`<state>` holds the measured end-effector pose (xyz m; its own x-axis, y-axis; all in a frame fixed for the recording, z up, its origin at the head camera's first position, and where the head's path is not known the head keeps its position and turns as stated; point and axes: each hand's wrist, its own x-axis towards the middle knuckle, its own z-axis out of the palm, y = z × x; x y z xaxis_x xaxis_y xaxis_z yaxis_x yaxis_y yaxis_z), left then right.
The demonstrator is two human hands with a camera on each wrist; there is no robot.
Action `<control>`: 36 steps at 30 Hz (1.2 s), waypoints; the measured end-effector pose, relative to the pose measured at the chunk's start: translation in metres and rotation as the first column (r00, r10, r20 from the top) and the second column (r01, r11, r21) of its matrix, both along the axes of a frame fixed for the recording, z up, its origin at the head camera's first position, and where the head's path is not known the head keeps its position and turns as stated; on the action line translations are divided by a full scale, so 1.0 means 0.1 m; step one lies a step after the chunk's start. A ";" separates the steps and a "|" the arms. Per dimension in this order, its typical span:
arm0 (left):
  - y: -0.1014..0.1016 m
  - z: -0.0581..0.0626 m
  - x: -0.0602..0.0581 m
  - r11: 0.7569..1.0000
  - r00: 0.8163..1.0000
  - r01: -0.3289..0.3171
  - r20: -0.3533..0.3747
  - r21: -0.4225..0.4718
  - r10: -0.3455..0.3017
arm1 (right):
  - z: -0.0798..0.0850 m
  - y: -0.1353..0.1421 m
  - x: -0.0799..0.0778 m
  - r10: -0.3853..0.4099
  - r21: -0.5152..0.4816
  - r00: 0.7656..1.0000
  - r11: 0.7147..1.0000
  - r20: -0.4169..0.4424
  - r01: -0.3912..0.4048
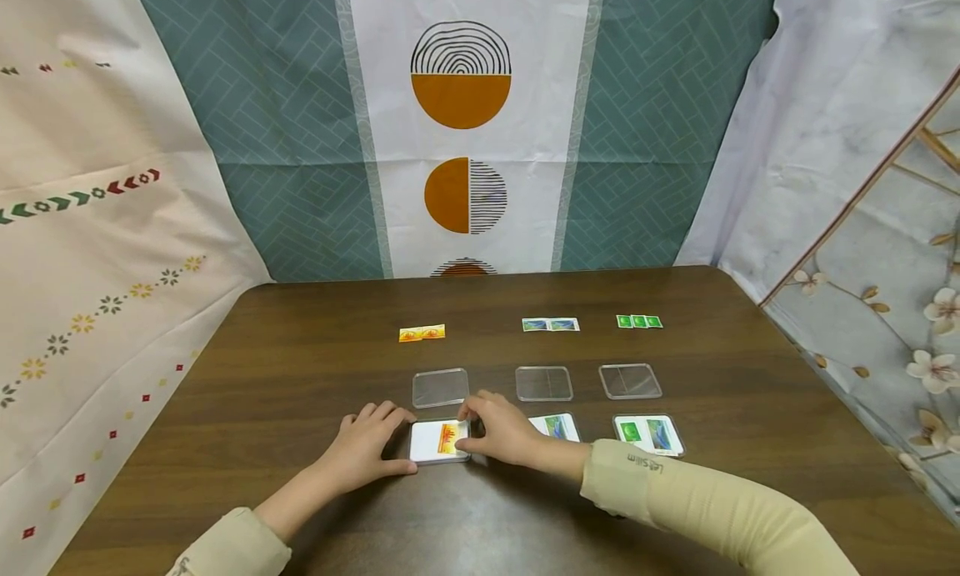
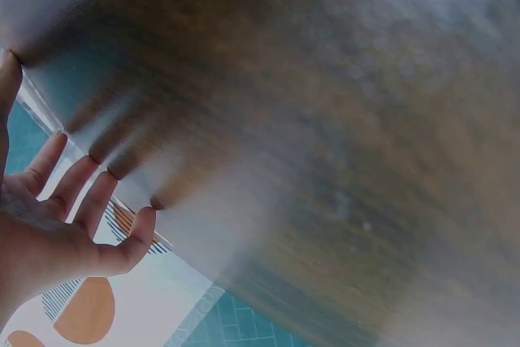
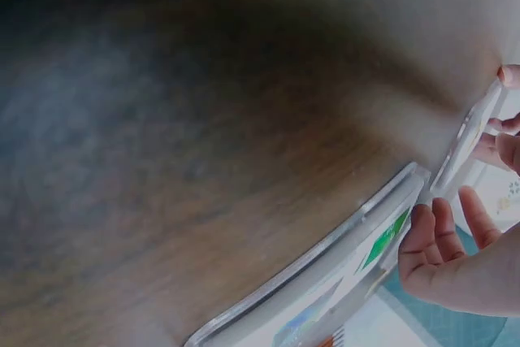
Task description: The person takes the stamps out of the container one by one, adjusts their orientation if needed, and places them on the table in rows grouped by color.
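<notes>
A shallow clear case (image 1: pixel 422 443) holding a white card lies between the two hands, with an orange and yellow stamp (image 1: pixel 448 437) on the card's right part. My left hand (image 1: pixel 367 447) is at the case's left side, its fingers spread and fairly straight in the left wrist view. Over the right end of the case is my right hand (image 1: pixel 498 430). Its thumb reaches the stamp's right edge and its forefinger lies near the far corner, with a gap between them. Whether it pinches anything is hard to see.
Beside the right forearm lie two more cased cards, a partly covered one (image 1: pixel 562 427) and another (image 1: pixel 660 434) with green and blue stamps. Three clear covers (image 1: pixel 440 388) form a row behind. Farther back are orange (image 1: pixel 422 333), blue (image 1: pixel 551 324) and green stamps (image 1: pixel 639 321).
</notes>
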<state>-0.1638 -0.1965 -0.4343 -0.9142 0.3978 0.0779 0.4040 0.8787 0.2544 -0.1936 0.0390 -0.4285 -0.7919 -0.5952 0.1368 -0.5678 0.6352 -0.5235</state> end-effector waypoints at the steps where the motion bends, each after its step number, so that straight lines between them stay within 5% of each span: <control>1: 0.00 0.00 0.00 1.000 1.000 0.003 0.000 -0.001 -0.003 | 0.00 -0.01 0.01 -0.006 0.009 1.000 1.000 0.003 0.006; 13: -0.03 -0.01 0.03 1.000 1.000 0.001 0.002 0.007 -0.001 | 0.01 -0.11 0.08 -0.063 0.120 0.998 0.991 -0.005 0.063; 36: -0.01 0.01 0.01 1.000 1.000 0.007 -0.001 0.011 -0.007 | 0.00 -0.10 0.06 -0.081 0.107 0.997 0.991 0.004 0.080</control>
<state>-0.1627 -0.1978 -0.4331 -0.9111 0.4036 0.0835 0.4108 0.8728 0.2637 -0.1877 0.0288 -0.4288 -0.8385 -0.5406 0.0688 -0.5086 0.7309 -0.4551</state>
